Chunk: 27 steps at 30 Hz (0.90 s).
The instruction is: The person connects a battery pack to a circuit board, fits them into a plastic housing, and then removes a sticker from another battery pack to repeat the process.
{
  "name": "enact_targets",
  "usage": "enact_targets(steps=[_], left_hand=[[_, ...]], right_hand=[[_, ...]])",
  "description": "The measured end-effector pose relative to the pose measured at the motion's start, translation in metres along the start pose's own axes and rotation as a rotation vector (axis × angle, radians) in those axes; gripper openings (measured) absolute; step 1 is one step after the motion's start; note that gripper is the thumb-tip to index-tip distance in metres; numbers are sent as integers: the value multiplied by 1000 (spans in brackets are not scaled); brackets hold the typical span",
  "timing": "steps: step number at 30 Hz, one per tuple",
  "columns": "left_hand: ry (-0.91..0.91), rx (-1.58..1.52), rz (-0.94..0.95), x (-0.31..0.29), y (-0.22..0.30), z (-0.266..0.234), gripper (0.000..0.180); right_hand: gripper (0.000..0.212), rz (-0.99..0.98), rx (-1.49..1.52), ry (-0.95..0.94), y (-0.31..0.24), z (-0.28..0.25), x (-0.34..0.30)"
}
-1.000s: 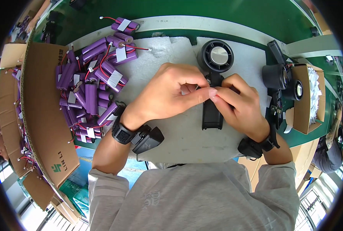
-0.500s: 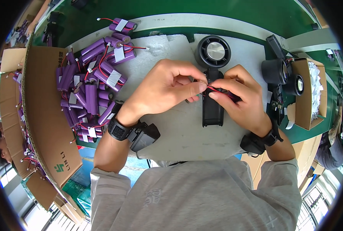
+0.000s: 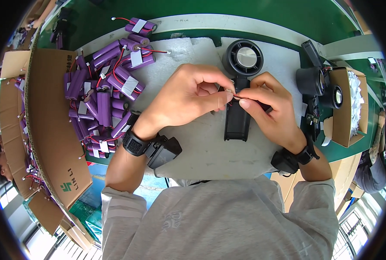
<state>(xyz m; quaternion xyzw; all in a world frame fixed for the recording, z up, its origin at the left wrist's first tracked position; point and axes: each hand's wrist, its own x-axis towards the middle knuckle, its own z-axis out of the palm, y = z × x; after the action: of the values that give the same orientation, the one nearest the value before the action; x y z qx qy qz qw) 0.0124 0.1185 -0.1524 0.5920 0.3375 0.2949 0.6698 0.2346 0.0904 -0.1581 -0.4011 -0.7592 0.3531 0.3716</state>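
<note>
In front of me lies a black fan-like device, with a round ringed head [image 3: 243, 57] and a long open handle housing [image 3: 237, 123]. Over the top of the handle, my left hand [image 3: 193, 93] pinches a small pale connector at the wire ends. Thin red and black wires [image 3: 237, 97] run from it to my right hand [image 3: 273, 102], whose thumb and index finger are closed on them. My fingertips nearly meet, and they hide most of the connector and what it meets. A dark shape under my right palm cannot be made out.
Left of my hands is a heap of purple battery packs [image 3: 104, 108] with red and black leads, beside a tall cardboard box [image 3: 56, 130]. At right stand more black fan units [image 3: 310, 81] and a small carton [image 3: 342, 108] holding white pieces. Pale foam sheet [image 3: 193, 151] covers the work area.
The handle's lower end has swung slightly left and the round head slightly right. My right fingers have shifted a little on the wires; both hands stay pinched together.
</note>
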Motion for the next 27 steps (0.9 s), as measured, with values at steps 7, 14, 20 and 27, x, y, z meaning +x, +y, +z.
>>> enact_targets(steps=[7,14,20,27], left_hand=[[-27,-71,-19,3,5,-2,18],[-79,0,-154,3,9,-6,28],[-71,-4,-172,5,14,-4,28],[-65,-53,-145,3,7,-2,29]], right_hand=[[11,24,-38,15,-1,-5,0],[11,-10,-25,2,-2,-3,-6],[11,-30,-57,9,-2,-5,-4],[12,20,-28,2,1,-3,-11]])
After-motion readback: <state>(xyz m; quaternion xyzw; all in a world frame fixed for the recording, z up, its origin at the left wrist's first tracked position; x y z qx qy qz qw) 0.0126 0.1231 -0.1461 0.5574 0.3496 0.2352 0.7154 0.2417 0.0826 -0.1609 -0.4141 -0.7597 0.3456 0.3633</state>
